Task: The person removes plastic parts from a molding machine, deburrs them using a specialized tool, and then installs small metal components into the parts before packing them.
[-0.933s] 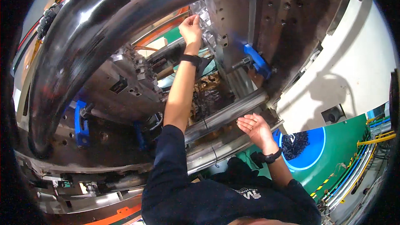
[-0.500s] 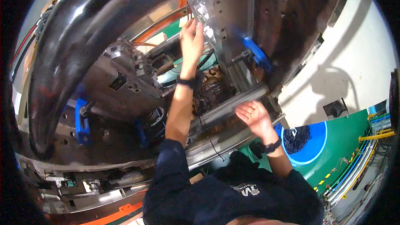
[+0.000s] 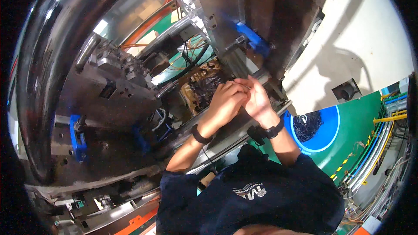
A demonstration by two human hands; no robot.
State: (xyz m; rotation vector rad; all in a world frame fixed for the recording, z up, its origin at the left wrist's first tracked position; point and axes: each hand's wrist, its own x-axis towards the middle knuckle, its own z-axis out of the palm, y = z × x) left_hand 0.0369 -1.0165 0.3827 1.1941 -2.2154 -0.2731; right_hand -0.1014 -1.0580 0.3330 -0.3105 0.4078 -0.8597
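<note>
My left hand (image 3: pixel 227 103) and my right hand (image 3: pixel 259 100) meet in front of my chest, over the machine's front rail. The fingers of the left are bent and pressed together against the right palm and fingers. My right hand is cupped, with its fingers curled toward the left. Whatever lies between them is hidden or too small to name. Beyond the hands is the gap between two steel mold halves, the left mold half (image 3: pixel 93 78) and the right mold half (image 3: pixel 204 6). Dark pieces (image 3: pixel 211 87) lie in the opening below that gap.
Blue clamps (image 3: pixel 78 141) (image 3: pixel 252 39) stick out from the plates on both sides. A thick black curved hose or bar (image 3: pixel 39 91) arches at the left. To the right are a white machine panel (image 3: pixel 357 39), a blue tub (image 3: pixel 324 141) holding black pieces, and pipes (image 3: pixel 370 161) along the floor.
My left hand has come down from the right mold half to my right hand. The right has risen slightly, and the two now touch. The view has shifted a little.
</note>
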